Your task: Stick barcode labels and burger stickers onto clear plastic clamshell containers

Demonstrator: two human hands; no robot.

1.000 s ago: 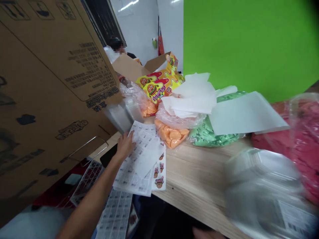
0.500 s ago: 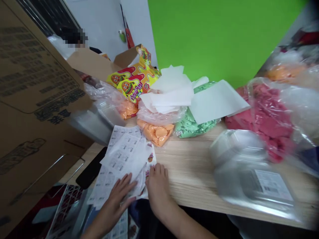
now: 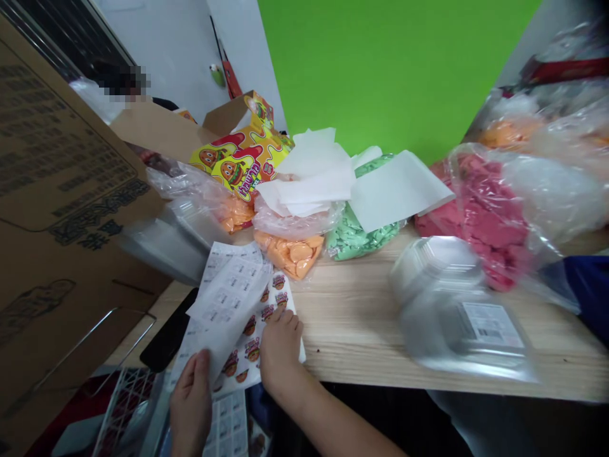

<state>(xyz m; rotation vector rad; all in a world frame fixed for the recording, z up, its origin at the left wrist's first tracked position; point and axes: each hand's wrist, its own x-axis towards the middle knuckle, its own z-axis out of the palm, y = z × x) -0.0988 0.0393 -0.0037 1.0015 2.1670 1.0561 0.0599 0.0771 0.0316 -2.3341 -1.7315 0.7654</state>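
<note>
Left hand (image 3: 190, 403) lifts the label sheets (image 3: 223, 311) off the burger sticker sheet (image 3: 250, 349)

The left hand is closed on the lower edge of the label sheets at 7 o'clock, raising them in a loose curl. At 6 o'clock, the right hand (image 3: 280, 343) rests its bent fingers on the sticker sheet, which lies on the worktop (image 3: 361, 324); I cannot tell whether it pinches the sheet. Pinning the lower sheet while peeling the upper ones back from one edge looks the best handling, as that should limit sliding and creasing.

Half a second ago, the left hand lay flat on the pile, hiding most stickers; now they show, and the right hand has moved further onto the sheet.

A black phone (image 3: 166, 339) lies at 8 o'clock. Farther out at 12 o'clock sit an orange-filled bag (image 3: 290, 254) and a green-filled bag (image 3: 356, 235), with a red-filled bag (image 3: 490, 222) at 2 o'clock.
</note>
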